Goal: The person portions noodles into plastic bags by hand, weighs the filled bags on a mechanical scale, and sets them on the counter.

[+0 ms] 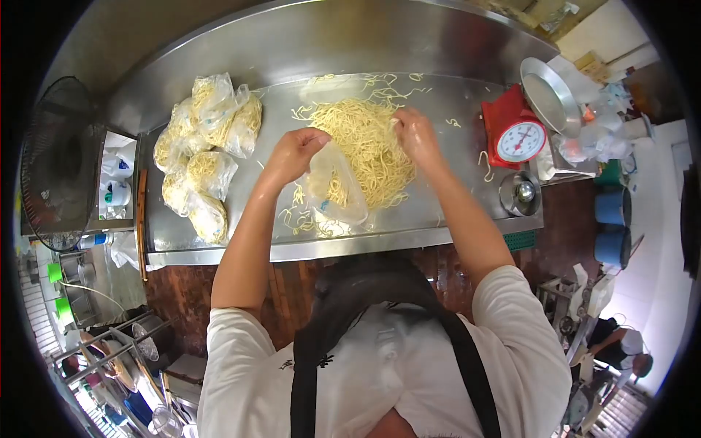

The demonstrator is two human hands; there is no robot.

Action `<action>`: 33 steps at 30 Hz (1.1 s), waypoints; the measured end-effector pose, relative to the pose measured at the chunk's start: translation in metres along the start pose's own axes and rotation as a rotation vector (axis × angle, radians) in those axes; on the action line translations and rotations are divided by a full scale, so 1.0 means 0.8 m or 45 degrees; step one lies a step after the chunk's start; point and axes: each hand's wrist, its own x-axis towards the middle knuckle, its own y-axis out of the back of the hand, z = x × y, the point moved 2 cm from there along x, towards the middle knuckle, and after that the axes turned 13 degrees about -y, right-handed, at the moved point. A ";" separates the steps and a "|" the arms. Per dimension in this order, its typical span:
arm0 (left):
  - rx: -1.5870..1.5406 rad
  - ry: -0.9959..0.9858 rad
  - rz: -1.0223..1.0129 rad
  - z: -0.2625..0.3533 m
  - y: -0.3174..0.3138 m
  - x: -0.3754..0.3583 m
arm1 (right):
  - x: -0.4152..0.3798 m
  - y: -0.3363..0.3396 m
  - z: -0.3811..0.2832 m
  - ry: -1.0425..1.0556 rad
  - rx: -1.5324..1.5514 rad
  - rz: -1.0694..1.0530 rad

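The left hand [296, 151] is closed in a pinch on the rim of a clear plastic bag [334, 191], holding its mouth up; the bag hangs down onto the steel bench [453, 212] and already has some yellow noodles in its bottom. The right hand [416, 135] is curled shut around a clump of noodles at the right edge of the loose noodle pile [364, 142], which lies in the middle of the bench just behind the bag. Both hands are near each other, on either side of the pile's front.

To the left, well apart from the hands, sits a heap of filled noodle bags [204, 153]. To the right stands a red scale [513, 130] with a metal pan [549, 95] on top, and a small metal bowl [520, 193] in front of it. Stray noodle strands are scattered over the bench around the pile.
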 end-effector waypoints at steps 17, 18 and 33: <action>0.375 -0.163 0.063 0.037 -0.027 0.016 | 0.019 0.072 -0.060 0.160 0.402 -0.142; 0.379 -0.352 0.144 0.027 -0.044 0.030 | 0.037 0.087 -0.062 0.325 0.653 -0.099; 0.284 -0.796 -0.002 0.093 -0.179 0.131 | -0.007 -0.031 0.045 0.270 0.650 0.176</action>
